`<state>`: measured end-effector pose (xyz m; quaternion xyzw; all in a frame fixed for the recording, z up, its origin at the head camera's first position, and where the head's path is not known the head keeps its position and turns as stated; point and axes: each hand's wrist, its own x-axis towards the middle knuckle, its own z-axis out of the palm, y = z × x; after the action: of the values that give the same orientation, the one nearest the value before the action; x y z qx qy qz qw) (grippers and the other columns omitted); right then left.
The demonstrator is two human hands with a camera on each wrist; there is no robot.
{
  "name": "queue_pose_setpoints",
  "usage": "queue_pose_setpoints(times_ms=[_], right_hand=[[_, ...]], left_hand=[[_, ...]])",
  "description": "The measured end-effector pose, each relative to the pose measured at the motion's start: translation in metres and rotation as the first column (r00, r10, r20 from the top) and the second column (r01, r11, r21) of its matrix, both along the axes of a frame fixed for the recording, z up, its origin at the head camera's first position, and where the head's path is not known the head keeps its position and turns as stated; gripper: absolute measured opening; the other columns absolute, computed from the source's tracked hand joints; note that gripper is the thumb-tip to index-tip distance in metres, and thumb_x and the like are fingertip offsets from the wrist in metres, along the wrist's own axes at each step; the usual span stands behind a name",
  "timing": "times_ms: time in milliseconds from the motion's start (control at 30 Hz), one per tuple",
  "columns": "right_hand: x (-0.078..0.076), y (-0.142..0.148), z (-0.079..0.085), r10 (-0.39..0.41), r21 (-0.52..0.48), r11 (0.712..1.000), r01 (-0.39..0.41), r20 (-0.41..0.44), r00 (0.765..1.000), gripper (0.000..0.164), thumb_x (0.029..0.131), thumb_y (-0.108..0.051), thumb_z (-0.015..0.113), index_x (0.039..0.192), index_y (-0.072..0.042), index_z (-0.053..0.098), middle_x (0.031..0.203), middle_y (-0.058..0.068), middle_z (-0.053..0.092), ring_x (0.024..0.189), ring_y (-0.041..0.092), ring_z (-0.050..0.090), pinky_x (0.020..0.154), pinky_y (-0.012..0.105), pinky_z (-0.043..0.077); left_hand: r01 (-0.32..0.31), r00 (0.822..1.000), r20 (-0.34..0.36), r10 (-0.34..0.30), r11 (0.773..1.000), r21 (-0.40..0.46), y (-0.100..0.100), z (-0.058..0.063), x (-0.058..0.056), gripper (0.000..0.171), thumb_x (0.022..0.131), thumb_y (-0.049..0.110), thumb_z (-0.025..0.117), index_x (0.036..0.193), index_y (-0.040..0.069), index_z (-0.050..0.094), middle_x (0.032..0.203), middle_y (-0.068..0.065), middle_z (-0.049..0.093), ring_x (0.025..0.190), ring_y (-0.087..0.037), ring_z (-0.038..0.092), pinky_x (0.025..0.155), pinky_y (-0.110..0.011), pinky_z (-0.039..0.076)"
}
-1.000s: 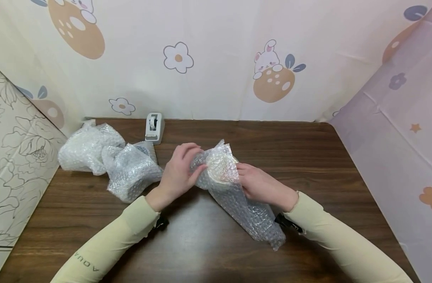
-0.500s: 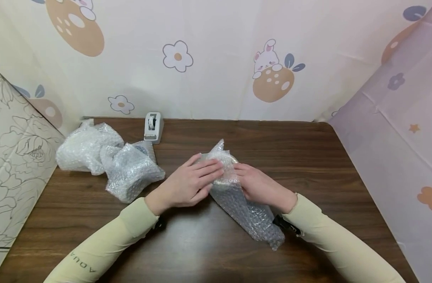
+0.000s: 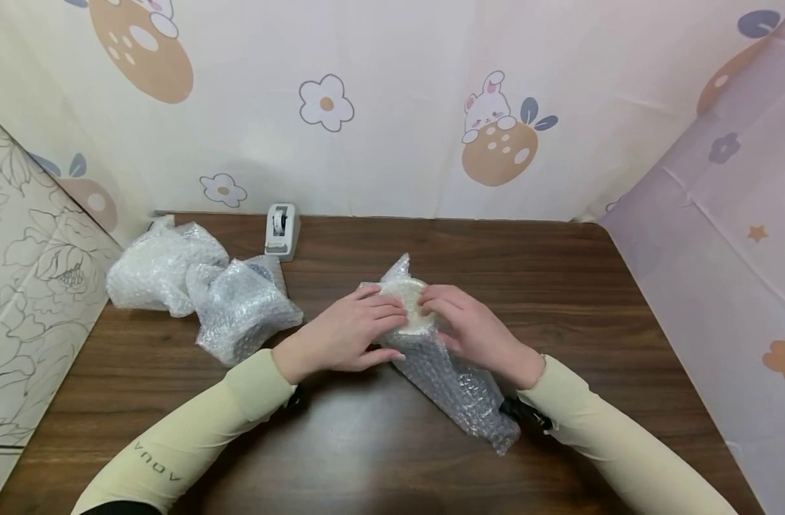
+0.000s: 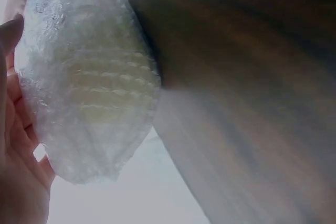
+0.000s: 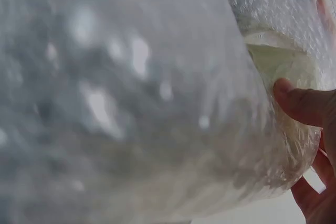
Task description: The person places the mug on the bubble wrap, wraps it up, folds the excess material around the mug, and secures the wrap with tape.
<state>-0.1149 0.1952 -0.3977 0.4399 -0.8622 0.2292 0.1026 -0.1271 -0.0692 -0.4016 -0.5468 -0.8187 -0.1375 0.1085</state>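
While the wrapped bundle (image 3: pixel 445 380) lies on the table (image 3: pixel 367 443), the right hand (image 3: pixel 481 329) grasps its pale end (image 3: pixel 413 320) and the left hand (image 3: pixel 347 330) touches its left side, fingers extended. Left of the bundle sit two bubble-wrapped parcels (image 3: pixel 244 307); behind it, leftward, stands a tape dispenser (image 3: pixel 283 232); farthest behind hangs patterned cloth (image 3: pixel 399 143).

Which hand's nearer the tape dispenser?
Left. In the head view, the left hand is below and right of the tape dispenser; the right hand is similarly low but farther right.
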Motion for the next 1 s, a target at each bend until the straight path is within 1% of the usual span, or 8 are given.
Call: queue_pose_setpoints(times_ms=[100,300,500,600,733,833,933,1000], right_hand=[[-0.002,0.001,0.002,0.042,0.042,0.998,-0.042,0.007,0.999,0.046,0.077,0.016,0.069,0.118,-0.006,0.067,0.125,0.007,0.065,0.129,0.027,0.05,0.105,0.044,0.042],[-0.003,-0.001,0.007,0.062,0.121,0.991,-0.063,0.011,0.998,0.036,0.087,0.011,0.062,0.114,-0.011,0.071,0.118,-0.001,0.069,0.132,0.024,0.049,0.109,0.044,0.038],[0.0,-0.006,0.013,0.041,0.249,0.967,-0.049,0.034,0.999,0.04,0.087,0.011,0.06,0.117,-0.013,0.068,0.124,0.001,0.067,0.132,0.021,0.049,0.114,0.052,0.027],[0.0,-0.008,0.014,0.039,0.294,0.954,-0.05,0.043,0.998,0.043,0.085,0.014,0.059,0.118,-0.014,0.066,0.126,0.0,0.066,0.134,0.02,0.048,0.117,0.05,0.023],[-0.001,-0.008,0.014,0.044,0.303,0.951,-0.062,0.064,0.997,0.045,0.084,0.016,0.058,0.117,-0.014,0.066,0.127,0.0,0.065,0.134,0.019,0.047,0.117,0.048,0.022],[-0.002,-0.007,0.011,0.053,0.273,0.959,-0.069,0.066,0.996,0.041,0.087,0.013,0.058,0.117,-0.014,0.066,0.127,0.001,0.065,0.133,0.021,0.048,0.115,0.047,0.027],[-0.001,-0.005,0.009,0.07,0.235,0.969,-0.08,0.048,0.996,0.036,0.091,0.008,0.06,0.12,-0.012,0.066,0.127,0.002,0.065,0.132,0.023,0.049,0.114,0.045,0.031],[0.0,-0.003,0.009,0.081,0.218,0.972,-0.085,0.027,0.996,0.036,0.09,0.005,0.063,0.123,-0.01,0.065,0.128,0.003,0.065,0.132,0.024,0.048,0.113,0.045,0.033]], left_hand=[[0.013,1.0,0.012,-0.013,1.0,-0.02,0.003,0.002,-0.002,0.048,0.098,0.05,0.058,0.126,0.012,0.064,0.127,0.001,0.065,0.128,-0.018,0.051,0.114,-0.045,0.026],[0.004,1.0,0.016,-0.003,0.999,-0.038,0.006,0.005,-0.005,0.042,0.094,0.047,0.065,0.119,0.014,0.066,0.119,0.003,0.066,0.121,-0.016,0.054,0.113,-0.043,0.028],[-0.01,1.0,0.0,0.01,0.996,-0.083,0.009,0.008,-0.007,0.038,0.094,0.048,0.066,0.114,0.016,0.068,0.113,0.004,0.068,0.114,-0.016,0.058,0.112,-0.04,0.031],[-0.016,1.0,0.012,0.017,0.993,-0.114,0.011,0.009,-0.008,0.038,0.095,0.048,0.064,0.116,0.017,0.068,0.114,0.005,0.069,0.115,-0.016,0.059,0.113,-0.039,0.031],[-0.018,0.999,0.028,0.023,0.99,-0.142,0.013,0.012,-0.008,0.039,0.096,0.047,0.063,0.12,0.016,0.068,0.116,0.004,0.07,0.114,-0.012,0.061,0.115,-0.039,0.028],[-0.019,0.999,0.032,0.024,0.99,-0.138,0.013,0.012,-0.007,0.038,0.096,0.046,0.063,0.12,0.016,0.068,0.115,0.004,0.07,0.113,-0.011,0.062,0.115,-0.038,0.027],[-0.021,0.999,0.031,0.025,0.992,-0.121,0.013,0.01,-0.008,0.036,0.097,0.046,0.062,0.117,0.017,0.068,0.114,0.005,0.069,0.114,-0.014,0.059,0.114,-0.039,0.028],[-0.02,0.999,0.03,0.023,0.994,-0.108,0.012,0.009,-0.009,0.035,0.097,0.046,0.061,0.115,0.017,0.067,0.114,0.005,0.069,0.115,-0.014,0.058,0.114,-0.04,0.028]])
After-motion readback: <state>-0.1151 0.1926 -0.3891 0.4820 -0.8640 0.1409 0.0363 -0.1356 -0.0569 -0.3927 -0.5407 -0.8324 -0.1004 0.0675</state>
